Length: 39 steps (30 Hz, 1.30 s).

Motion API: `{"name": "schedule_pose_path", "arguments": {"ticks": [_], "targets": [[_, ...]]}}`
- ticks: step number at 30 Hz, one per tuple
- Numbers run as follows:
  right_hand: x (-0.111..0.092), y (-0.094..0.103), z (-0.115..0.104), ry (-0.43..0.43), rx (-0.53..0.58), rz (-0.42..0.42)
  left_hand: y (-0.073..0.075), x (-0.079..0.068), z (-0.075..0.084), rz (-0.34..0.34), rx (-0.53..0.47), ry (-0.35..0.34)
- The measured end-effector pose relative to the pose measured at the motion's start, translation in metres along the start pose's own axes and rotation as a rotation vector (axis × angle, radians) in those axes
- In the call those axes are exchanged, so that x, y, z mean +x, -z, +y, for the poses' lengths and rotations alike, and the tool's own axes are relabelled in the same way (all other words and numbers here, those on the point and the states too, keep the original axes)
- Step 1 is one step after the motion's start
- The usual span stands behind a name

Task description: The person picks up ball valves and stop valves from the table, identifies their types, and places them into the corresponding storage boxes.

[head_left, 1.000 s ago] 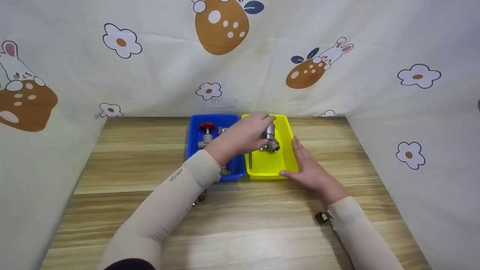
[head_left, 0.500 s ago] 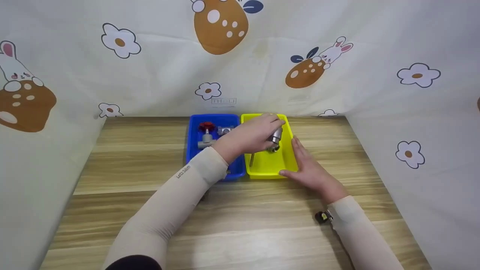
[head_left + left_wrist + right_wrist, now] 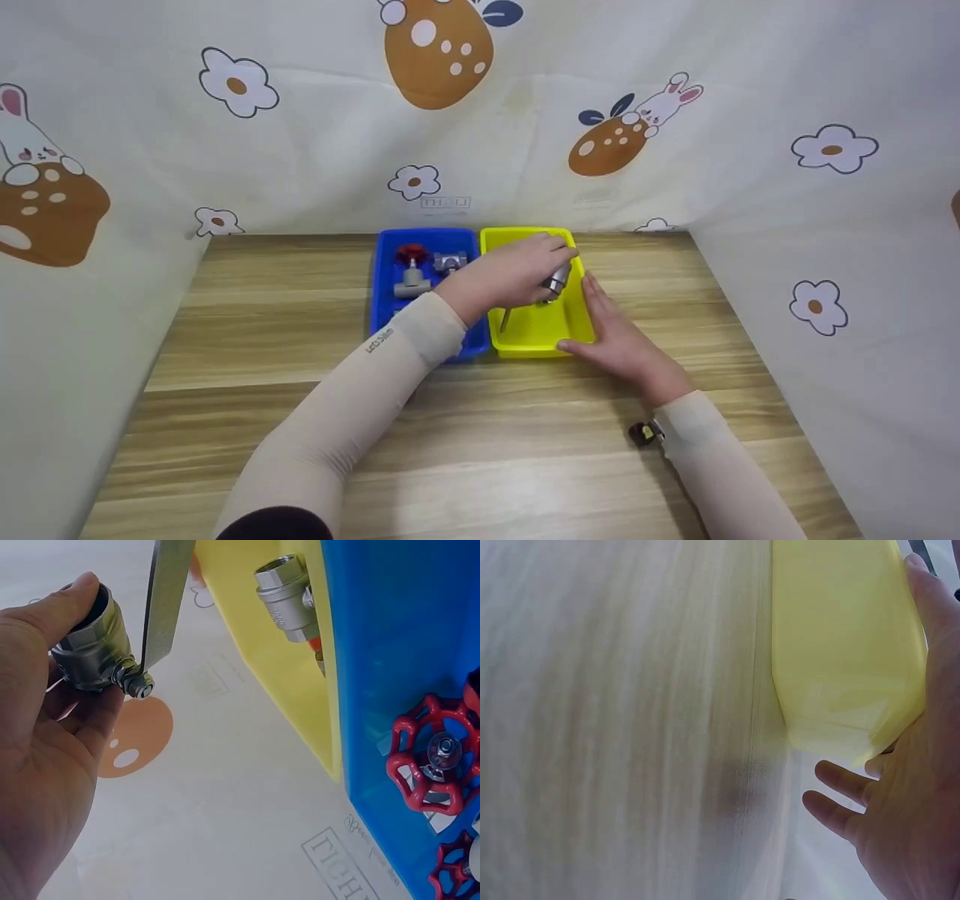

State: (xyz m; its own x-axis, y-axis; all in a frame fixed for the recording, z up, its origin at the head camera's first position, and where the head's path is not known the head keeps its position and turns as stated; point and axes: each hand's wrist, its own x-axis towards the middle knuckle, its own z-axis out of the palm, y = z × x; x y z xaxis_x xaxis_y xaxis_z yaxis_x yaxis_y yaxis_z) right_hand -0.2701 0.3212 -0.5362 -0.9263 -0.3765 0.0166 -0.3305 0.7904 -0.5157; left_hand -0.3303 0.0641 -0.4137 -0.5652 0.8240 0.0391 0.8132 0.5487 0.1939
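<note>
My left hand [image 3: 517,274] reaches across above the yellow bin [image 3: 532,349] and grips a steel ball valve [image 3: 90,652] by its body. The valve's flat metal lever [image 3: 166,604] sticks out from the body; in the head view it slants down over the bin's left side. Thumb and fingers wrap the body in the left wrist view, the thumb at its round opening. Another steel ball valve [image 3: 289,604] sits inside the yellow bin. My right hand [image 3: 619,337] rests against the bin's right side with fingers straight, the thumb at its front corner.
A blue bin [image 3: 381,300] stands directly left of the yellow one. It holds a grey valve [image 3: 412,281] with a red handwheel [image 3: 435,754] and other metal fittings [image 3: 450,262]. A patterned curtain [image 3: 322,150] rises behind the wooden tabletop [image 3: 480,450].
My left hand has moved right over the yellow bin with the ball valve, its lever swinging to a slant. More of the blue bin's contents shows. My right hand has stayed put.
</note>
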Motion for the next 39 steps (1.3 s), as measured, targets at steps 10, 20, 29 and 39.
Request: {"name": "schedule_pose_path", "arguments": {"ticks": [10,20,29,39], "targets": [[0.001,0.0,0.002,0.03,0.038,0.01,-0.015,0.006,0.0,-0.008,0.035,-0.029],[0.002,-0.001,0.002,0.013,0.026,0.009,-0.026,0.014,0.003,-0.107,0.059,0.029],[0.001,0.0,0.0,0.019,0.026,0.004,-0.037,0.021,0.001,-0.114,0.094,-0.005],[0.002,0.0,-0.002,-0.006,0.017,-0.006,-0.048,0.028,0.005,-0.152,0.145,-0.056]]}}
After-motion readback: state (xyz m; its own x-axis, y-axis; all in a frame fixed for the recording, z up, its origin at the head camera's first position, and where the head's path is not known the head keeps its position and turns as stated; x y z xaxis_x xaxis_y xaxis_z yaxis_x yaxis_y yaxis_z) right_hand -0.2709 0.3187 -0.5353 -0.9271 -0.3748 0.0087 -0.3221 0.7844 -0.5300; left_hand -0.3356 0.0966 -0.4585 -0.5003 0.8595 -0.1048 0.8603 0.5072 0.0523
